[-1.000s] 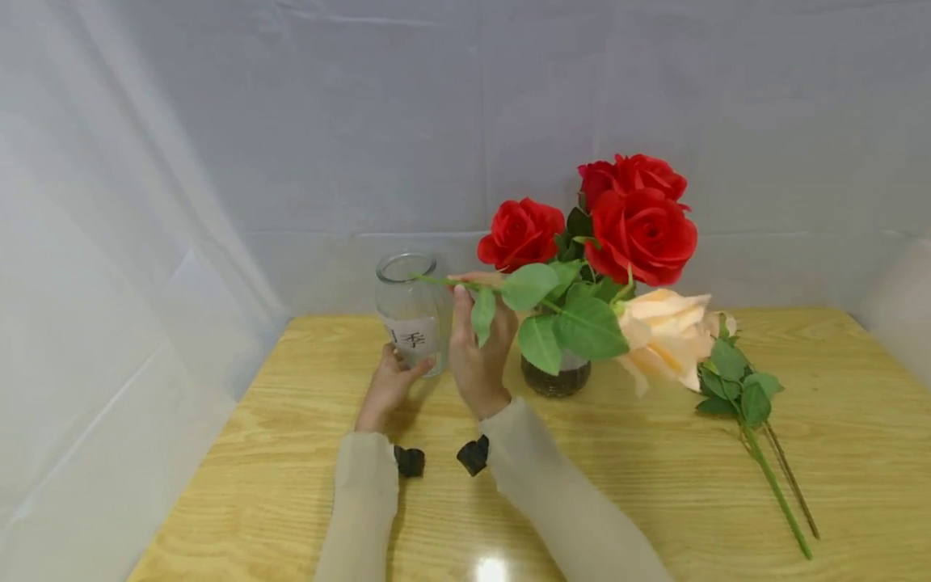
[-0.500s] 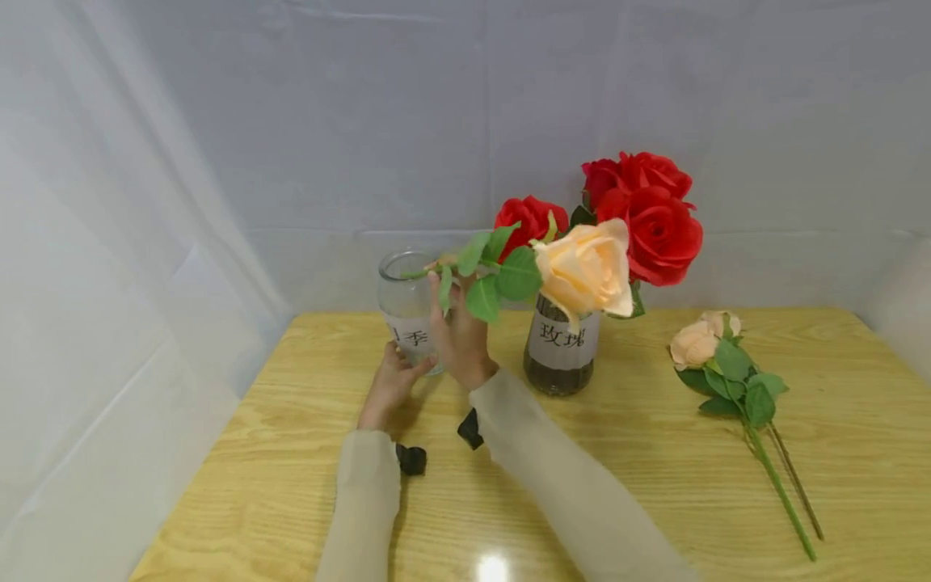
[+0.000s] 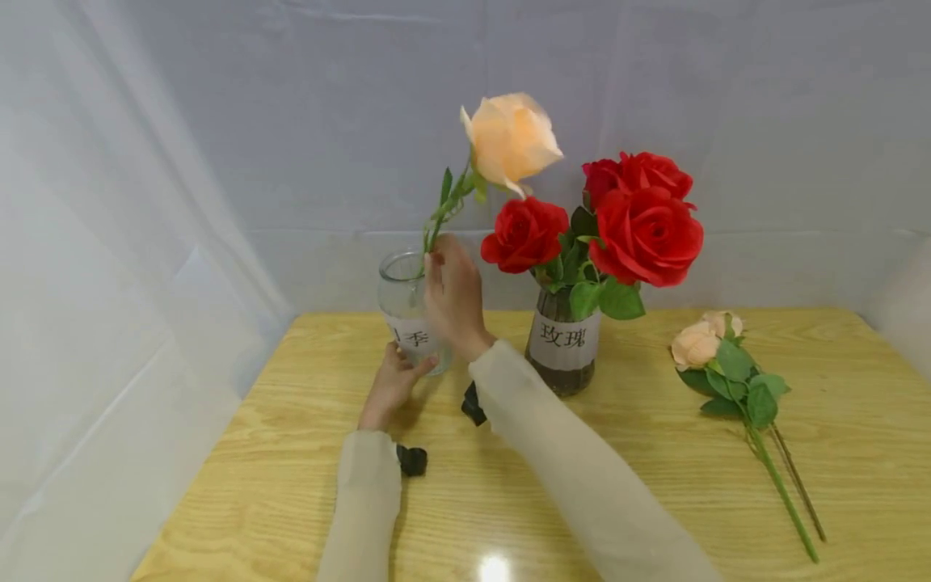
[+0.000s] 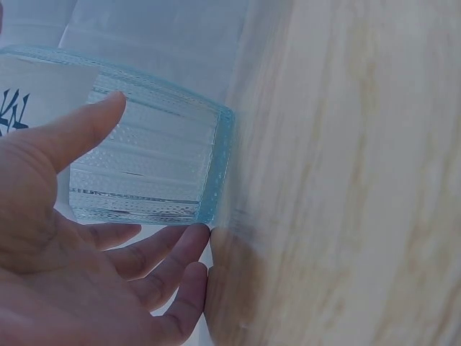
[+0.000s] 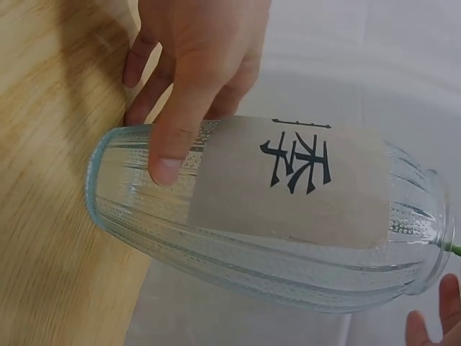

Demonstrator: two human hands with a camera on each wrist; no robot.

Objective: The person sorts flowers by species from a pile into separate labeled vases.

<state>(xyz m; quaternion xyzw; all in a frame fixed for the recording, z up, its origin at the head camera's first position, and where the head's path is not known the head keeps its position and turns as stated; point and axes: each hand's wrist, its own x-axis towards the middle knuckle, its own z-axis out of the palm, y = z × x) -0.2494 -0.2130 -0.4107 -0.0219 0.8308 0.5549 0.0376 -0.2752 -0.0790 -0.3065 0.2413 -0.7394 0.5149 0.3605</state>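
A clear ribbed glass vase (image 3: 400,299) with a white character label stands upright at the table's left. My left hand (image 3: 394,383) holds its lower part, thumb on the front and fingers at the side, as the left wrist view of the vase (image 4: 151,158) shows. My right hand (image 3: 458,295) pinches the green stem of a peach rose (image 3: 511,141) beside the vase mouth. The bloom points up and to the right. In the right wrist view the tip of the green stem (image 5: 452,248) is at the mouth; my right fingers partly hide the stem in the head view.
Right of my hands stands a dark glass vase (image 3: 558,380), labelled and filled with several red roses (image 3: 647,230). More peach roses (image 3: 696,345) lie at the right on the wooden table (image 3: 276,485). A white sheet (image 3: 349,121) hangs behind.
The peach rose has swung from lying sideways to nearly upright, its bloom moving up and left. My right hand has turned and shifted slightly left. The left hand stays on the vase.
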